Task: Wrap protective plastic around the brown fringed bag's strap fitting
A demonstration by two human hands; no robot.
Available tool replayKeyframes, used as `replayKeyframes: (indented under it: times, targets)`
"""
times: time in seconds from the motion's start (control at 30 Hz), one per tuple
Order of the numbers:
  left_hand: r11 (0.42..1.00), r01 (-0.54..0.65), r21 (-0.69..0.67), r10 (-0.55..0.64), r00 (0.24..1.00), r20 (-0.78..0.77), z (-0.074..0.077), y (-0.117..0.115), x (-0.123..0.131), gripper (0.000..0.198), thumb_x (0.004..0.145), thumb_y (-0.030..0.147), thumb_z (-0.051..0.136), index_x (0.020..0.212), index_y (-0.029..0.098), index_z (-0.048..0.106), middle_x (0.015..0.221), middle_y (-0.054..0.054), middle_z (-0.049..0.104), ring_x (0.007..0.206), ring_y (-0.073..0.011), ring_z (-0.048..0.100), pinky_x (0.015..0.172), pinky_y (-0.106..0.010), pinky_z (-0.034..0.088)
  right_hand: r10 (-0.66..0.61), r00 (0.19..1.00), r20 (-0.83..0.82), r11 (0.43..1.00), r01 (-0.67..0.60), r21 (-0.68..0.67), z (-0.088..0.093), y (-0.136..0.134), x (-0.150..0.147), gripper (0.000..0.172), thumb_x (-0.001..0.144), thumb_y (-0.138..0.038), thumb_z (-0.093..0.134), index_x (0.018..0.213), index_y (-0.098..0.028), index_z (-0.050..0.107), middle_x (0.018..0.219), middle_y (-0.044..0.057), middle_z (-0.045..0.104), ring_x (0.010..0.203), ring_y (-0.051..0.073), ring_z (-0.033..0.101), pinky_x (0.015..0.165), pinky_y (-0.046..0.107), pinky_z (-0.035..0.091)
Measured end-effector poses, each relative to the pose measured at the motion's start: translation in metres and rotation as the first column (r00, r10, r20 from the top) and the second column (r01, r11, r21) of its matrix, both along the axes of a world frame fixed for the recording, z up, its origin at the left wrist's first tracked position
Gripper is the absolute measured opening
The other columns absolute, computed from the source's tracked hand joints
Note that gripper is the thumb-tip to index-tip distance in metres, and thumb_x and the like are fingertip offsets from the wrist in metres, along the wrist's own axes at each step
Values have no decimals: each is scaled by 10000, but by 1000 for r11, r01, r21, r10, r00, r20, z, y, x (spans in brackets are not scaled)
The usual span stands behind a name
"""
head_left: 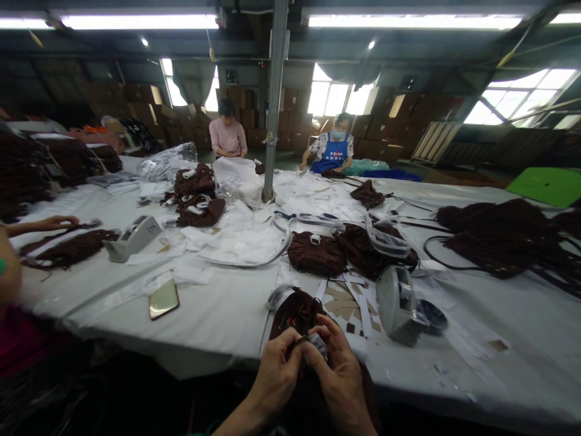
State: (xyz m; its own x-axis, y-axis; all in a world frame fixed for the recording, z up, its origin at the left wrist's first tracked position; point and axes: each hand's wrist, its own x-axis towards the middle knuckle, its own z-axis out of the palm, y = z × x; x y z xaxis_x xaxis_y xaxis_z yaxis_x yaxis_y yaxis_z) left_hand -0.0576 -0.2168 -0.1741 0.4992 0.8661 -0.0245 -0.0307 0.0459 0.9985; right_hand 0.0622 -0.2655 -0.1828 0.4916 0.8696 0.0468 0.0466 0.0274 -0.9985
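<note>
A dark brown bag stands at the table's front edge, directly behind and beneath my hands. My left hand pinches a small dark piece at the bag's near side, thumb against fingers. Close against it, my right hand closes thumb and fingers around a greyish, crinkled wrapping. The fingertips nearly meet and hide most of what is between them. A whitish wrapped handle shows at the bag's left. Beyond lies a fringed brown bag with a white-covered clasp.
A tape dispenser stands right of my hands, beside cardboard strips. Left are a phone, another dispenser and a neighbour's hand. A post rises mid-table; two people work opposite. Brown bags pile at right.
</note>
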Motion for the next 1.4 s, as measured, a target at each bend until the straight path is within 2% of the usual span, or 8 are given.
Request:
replayKeyframes:
  times: [0.13, 0.27, 0.43, 0.6, 0.87, 1.17, 1.3, 1.4]
  targets:
    - [998, -34, 57, 33, 999, 31, 9, -5, 1, 318, 925, 448, 440, 802, 173, 541, 722, -3, 502, 681, -153, 447, 629, -255, 385, 13, 996, 93, 1000, -15, 19, 11, 3, -1, 334, 758, -411, 700, 1028, -215, 684, 1026, 72, 689, 991, 242, 633, 906, 352, 517]
    - [993, 34, 116, -37, 999, 28, 11, -5, 0, 275, 915, 423, 468, 902, 169, 572, 809, -30, 564, 756, -176, 504, 708, -273, 415, -20, 992, 121, 999, 15, 42, 17, 4, 0, 252, 765, -411, 680, 923, -217, 707, 988, 65, 689, 961, 242, 627, 930, 367, 502]
    - [994, 69, 80, -75, 994, 75, -1, -3, 4, 266, 870, 424, 587, 938, 167, 577, 817, -24, 598, 749, -169, 533, 703, -264, 421, 13, 994, -112, 1000, -13, -2, 14, 2, 2, 323, 751, -449, 701, 957, -200, 698, 1001, 79, 701, 987, 265, 633, 927, 385, 490]
    - [1000, -8, 4, 7, 986, 164, -7, -7, 13, 259, 862, 420, 612, 834, 166, 565, 752, -8, 585, 722, -158, 527, 679, -255, 422, 54, 935, -351, 998, -59, -5, 17, 2, 1, 348, 725, -452, 739, 968, -210, 681, 993, 74, 718, 999, 266, 645, 870, 365, 509]
    - [982, -187, -2, 184, 965, 189, -3, -14, 23, 256, 858, 411, 625, 872, 156, 637, 792, -30, 644, 771, -181, 586, 723, -270, 455, 1, 965, -262, 1000, 3, 16, 20, 9, -1, 396, 720, -490, 738, 973, -188, 704, 941, 78, 720, 933, 255, 655, 834, 345, 522]
    - [945, -261, -198, 311, 903, 296, -3, -8, 21, 295, 765, 406, 734, 873, 156, 620, 807, -36, 677, 758, -173, 612, 699, -257, 479, 183, 979, -91, 980, -174, 102, 23, 8, 6, 372, 837, -480, 606, 1111, -238, 675, 1167, 72, 661, 1097, 247, 595, 974, 342, 463]
    - [926, -256, -278, 336, 894, 298, -3, -3, 23, 309, 734, 394, 765, 866, 154, 623, 763, -13, 660, 662, -128, 577, 581, -205, 449, 101, 993, 62, 987, -108, 122, 19, 7, 6, 333, 831, -446, 606, 1071, -231, 691, 1168, 76, 655, 1153, 260, 560, 1035, 363, 422]
    - [935, -251, -250, 320, 901, 294, -4, -3, 26, 290, 757, 385, 748, 900, 157, 640, 803, -24, 674, 678, -136, 588, 578, -207, 462, 53, 999, 4, 992, -53, 112, 19, 9, 3, 363, 831, -452, 601, 1104, -224, 665, 1139, 79, 669, 1099, 258, 592, 1009, 372, 444]
